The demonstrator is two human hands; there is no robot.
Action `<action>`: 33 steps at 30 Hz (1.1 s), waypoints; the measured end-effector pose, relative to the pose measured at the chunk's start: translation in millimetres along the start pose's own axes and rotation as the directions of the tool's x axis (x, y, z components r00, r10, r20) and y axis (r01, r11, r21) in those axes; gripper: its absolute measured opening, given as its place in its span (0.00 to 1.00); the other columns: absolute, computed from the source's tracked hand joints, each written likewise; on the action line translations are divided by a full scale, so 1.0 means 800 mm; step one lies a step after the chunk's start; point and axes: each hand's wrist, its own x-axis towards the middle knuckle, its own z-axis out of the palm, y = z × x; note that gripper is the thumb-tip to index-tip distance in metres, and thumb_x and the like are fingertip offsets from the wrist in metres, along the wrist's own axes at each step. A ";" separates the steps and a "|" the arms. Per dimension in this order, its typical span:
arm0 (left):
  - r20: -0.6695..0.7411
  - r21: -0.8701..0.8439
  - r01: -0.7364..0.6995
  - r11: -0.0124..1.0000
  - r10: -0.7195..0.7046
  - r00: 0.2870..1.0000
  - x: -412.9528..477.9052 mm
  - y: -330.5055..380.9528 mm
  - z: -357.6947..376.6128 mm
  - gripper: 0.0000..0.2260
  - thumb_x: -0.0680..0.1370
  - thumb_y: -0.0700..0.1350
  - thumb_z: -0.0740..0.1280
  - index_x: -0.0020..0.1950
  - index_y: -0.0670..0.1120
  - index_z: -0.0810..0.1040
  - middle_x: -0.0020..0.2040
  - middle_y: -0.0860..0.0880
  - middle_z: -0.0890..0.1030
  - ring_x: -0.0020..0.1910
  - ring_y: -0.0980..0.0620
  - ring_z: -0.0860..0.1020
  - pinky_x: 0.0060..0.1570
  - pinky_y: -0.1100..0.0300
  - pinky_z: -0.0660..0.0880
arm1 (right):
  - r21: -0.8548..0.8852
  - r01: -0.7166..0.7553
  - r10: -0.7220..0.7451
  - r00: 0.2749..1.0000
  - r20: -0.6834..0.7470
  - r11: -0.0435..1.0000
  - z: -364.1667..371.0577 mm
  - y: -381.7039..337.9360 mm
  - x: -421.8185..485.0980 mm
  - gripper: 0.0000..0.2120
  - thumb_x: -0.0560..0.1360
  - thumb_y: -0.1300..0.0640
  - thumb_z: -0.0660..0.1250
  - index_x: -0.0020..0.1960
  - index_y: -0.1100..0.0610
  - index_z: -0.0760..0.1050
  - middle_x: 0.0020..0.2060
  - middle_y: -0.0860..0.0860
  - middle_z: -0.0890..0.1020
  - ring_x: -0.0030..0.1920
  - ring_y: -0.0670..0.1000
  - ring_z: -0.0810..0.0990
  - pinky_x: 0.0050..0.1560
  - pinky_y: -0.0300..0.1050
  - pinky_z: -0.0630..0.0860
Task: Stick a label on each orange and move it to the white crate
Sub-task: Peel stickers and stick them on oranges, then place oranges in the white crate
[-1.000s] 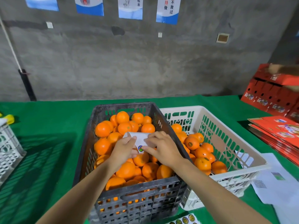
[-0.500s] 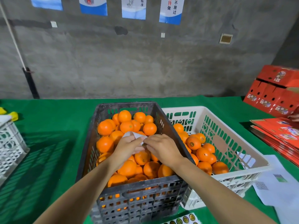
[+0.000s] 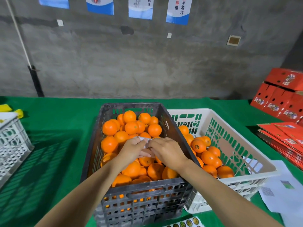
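A dark grey crate point(image 3: 144, 203) in the middle holds several unlabelled oranges point(image 3: 131, 127). To its right stands the white crate point(image 3: 246, 154), with several oranges inside; one labelled orange point(image 3: 198, 145) shows its round sticker. Both my hands hover over the dark crate. My left hand point(image 3: 132, 149) holds a white label sheet point(image 3: 146, 140), mostly hidden between the hands. My right hand point(image 3: 165, 152) has its fingertips pinched at the sheet's edge. Whether a sticker is on the fingertips cannot be seen.
A strip of round stickers point(image 3: 185, 223) lies at the near edge of the green table point(image 3: 57, 153). Another white crate point(image 3: 11, 145) stands at far left. White papers point(image 3: 282, 190) lie near right; flat red cartons point(image 3: 285, 138) and red boxes point(image 3: 282, 95) are stacked at right.
The label sheet, open and facing me a second ago, is now folded in between my hands. Both hands have closed together slightly. A person's arm at far right is gone.
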 end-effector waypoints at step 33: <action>-0.559 0.035 -0.113 0.993 0.113 0.821 0.027 -0.012 -0.032 0.11 0.85 0.49 0.55 0.44 0.50 0.69 0.48 0.32 0.79 0.47 0.36 0.82 0.38 0.51 0.77 | 0.474 -0.866 -0.136 0.456 0.879 0.161 0.027 -0.066 0.057 0.13 0.82 0.60 0.61 0.65 0.59 0.72 0.59 0.53 0.74 0.62 0.49 0.71 0.72 0.52 0.63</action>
